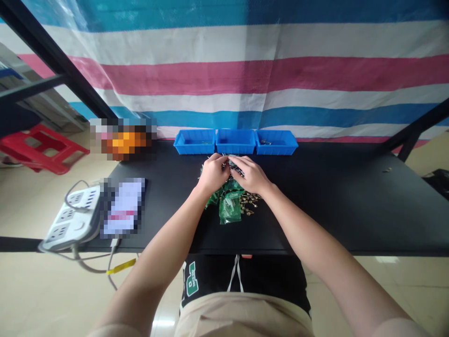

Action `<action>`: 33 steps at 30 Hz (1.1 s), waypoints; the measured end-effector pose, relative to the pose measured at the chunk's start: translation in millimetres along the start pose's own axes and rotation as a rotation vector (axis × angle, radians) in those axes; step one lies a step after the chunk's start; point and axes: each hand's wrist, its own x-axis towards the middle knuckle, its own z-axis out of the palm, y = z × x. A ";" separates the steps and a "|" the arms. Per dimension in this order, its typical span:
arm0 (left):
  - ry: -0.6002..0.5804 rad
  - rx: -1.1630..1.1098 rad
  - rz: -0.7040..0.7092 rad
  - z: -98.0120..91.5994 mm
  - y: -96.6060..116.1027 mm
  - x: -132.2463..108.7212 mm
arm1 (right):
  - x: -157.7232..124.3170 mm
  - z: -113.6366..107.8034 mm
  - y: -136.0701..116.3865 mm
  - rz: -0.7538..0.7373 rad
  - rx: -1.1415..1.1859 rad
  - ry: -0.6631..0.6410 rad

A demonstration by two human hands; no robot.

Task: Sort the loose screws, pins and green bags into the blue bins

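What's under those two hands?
Small metal pieces and green plastic bags peek out around the left hand and right hand, on the black table. Whatever lies directly beneath the hands is covered, so I can't tell.

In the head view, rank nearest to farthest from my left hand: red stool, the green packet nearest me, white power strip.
1. Green packet: on the table, close by on your side.
2. White power strip: table's left end.
3. Red stool: farther left, beyond the table.
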 end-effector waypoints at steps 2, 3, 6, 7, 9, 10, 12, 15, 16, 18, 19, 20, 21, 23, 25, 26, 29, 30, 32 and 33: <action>0.015 -0.001 0.001 0.6 -0.2 -0.1 | 0.3 1.3 0.8 -0.001 0.013 0.009; 0.023 -0.001 0.000 0.9 -0.3 -0.1 | 0.4 1.9 1.2 -0.002 0.021 0.016; 0.040 -0.002 -0.008 1.8 -0.2 0.1 | 0.6 3.1 2.0 -0.004 0.048 0.040; 0.043 -0.002 -0.010 2.1 -0.2 0.1 | 0.6 3.3 2.1 -0.006 0.056 0.049; 0.038 -0.002 -0.014 2.6 -0.2 0.1 | 0.7 3.1 2.5 -0.018 0.069 0.070; 0.032 -0.004 -0.016 2.8 -0.2 0.1 | 0.9 2.8 2.9 -0.024 0.070 0.079; 0.031 -0.016 -0.032 3.3 -0.6 0.1 | 1.4 1.6 4.2 -0.026 0.055 0.088; 0.067 -0.047 -0.070 3.3 -1.8 0.7 | 2.9 -1.0 8.5 0.022 -0.009 0.092; 0.087 -0.053 -0.081 3.1 -2.3 1.0 | 3.5 -1.8 10.6 0.051 -0.040 0.095; 0.121 -0.056 -0.098 2.4 -3.2 1.6 | 4.6 -2.7 15.5 0.125 -0.114 0.099; 0.133 -0.054 -0.105 1.9 -3.6 1.9 | 5.2 -2.6 18.0 0.163 -0.153 0.097; 0.141 -0.054 -0.110 1.4 -3.9 2.2 | 5.8 -2.1 20.5 0.198 -0.189 0.090; 0.143 -0.054 -0.114 0.9 -4.0 2.3 | 6.4 -1.2 22.7 0.225 -0.220 0.081; 0.135 -0.053 -0.117 0.2 -4.0 2.4 | 7.7 1.2 25.7 0.262 -0.262 0.055; 0.116 -0.047 -0.116 -0.1 -3.7 2.2 | 9.1 3.2 26.1 0.294 -0.294 0.003; 0.107 -0.042 -0.114 -0.1 -3.6 2.2 | 9.8 3.6 25.3 0.314 -0.313 -0.032; 0.096 -0.033 -0.105 0.3 -3.4 2.0 | 11.6 2.3 21.1 0.371 -0.372 -0.139; 0.097 -0.033 -0.101 0.4 -3.6 2.0 | 12.1 1.3 19.7 0.383 -0.388 -0.162; 0.103 -0.040 -0.093 0.7 -4.0 1.9 | 12.9 -0.5 17.7 0.395 -0.411 -0.186; 0.105 -0.044 -0.089 0.9 -4.3 1.8 | 13.2 -1.1 17.3 0.399 -0.419 -0.190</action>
